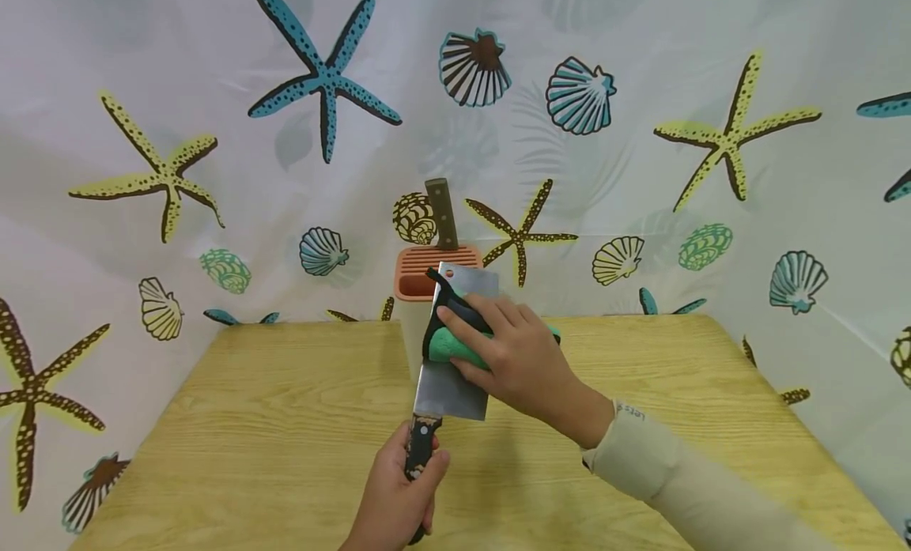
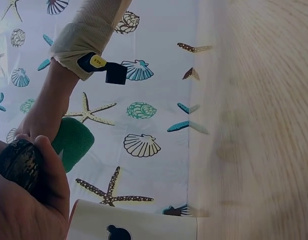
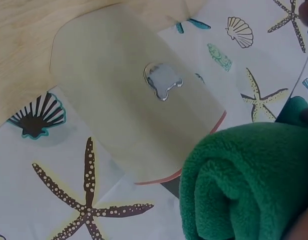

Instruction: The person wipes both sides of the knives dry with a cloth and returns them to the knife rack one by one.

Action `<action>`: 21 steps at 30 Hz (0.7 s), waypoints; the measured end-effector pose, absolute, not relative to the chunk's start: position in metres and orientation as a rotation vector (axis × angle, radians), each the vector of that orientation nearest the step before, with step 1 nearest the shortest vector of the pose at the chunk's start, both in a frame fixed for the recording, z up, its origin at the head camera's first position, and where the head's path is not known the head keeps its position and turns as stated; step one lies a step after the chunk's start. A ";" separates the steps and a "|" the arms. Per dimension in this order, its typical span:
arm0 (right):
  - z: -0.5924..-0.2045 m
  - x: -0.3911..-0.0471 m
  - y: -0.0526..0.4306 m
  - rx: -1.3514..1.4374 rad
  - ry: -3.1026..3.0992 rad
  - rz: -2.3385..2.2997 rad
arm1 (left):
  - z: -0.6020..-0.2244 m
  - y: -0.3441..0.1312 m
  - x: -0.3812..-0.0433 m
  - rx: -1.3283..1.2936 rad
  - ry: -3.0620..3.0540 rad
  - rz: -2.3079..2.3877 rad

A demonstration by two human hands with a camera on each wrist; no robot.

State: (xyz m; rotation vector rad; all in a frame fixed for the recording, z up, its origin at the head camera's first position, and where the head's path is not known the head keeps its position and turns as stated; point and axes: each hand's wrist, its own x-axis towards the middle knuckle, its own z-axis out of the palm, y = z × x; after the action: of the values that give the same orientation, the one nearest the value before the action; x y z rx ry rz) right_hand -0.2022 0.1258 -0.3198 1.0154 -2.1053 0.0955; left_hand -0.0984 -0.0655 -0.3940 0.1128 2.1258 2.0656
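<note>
My left hand (image 1: 398, 484) grips the black, worn handle (image 1: 420, 448) of a cleaver, its broad steel blade (image 1: 450, 393) tilted upward above the table. Over the blade's face, my right hand (image 1: 515, 353) presses a folded green cloth (image 1: 455, 347) with a dark edge, fingers spread across it. In the left wrist view the handle's worn end (image 2: 21, 165) shows inside the left hand's curled fingers, with the green cloth (image 2: 76, 142) beyond. The right wrist view shows the cloth (image 3: 244, 175) folded into a thick roll; most of the blade is hidden there.
Behind the cleaver stands a cream knife block (image 1: 413, 337) with a slotted orange top (image 1: 437, 258). Another knife's dark handle (image 1: 443, 215) sticks up from it. The wooden table (image 1: 285, 424) meets a sheet (image 1: 398, 29) printed with starfish and shells at the back and sides.
</note>
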 end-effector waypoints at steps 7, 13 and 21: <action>-0.334 -0.189 0.124 1.130 -2.104 0.107 | -0.395 -0.071 -0.103 0.112 2.156 2.066; -0.342 -0.175 0.123 1.180 -2.014 0.170 | -0.393 -0.071 -0.104 0.139 2.185 2.084; -0.333 -0.177 0.125 1.083 -2.007 0.187 | -0.393 -0.067 -0.101 0.106 2.197 2.051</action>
State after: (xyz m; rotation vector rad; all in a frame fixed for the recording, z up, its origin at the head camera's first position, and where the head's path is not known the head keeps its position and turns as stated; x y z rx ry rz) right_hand -0.1767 0.1248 -0.3333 1.0833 -2.0074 0.1870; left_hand -0.1008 -0.0674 -0.3932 0.1056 2.1968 2.0510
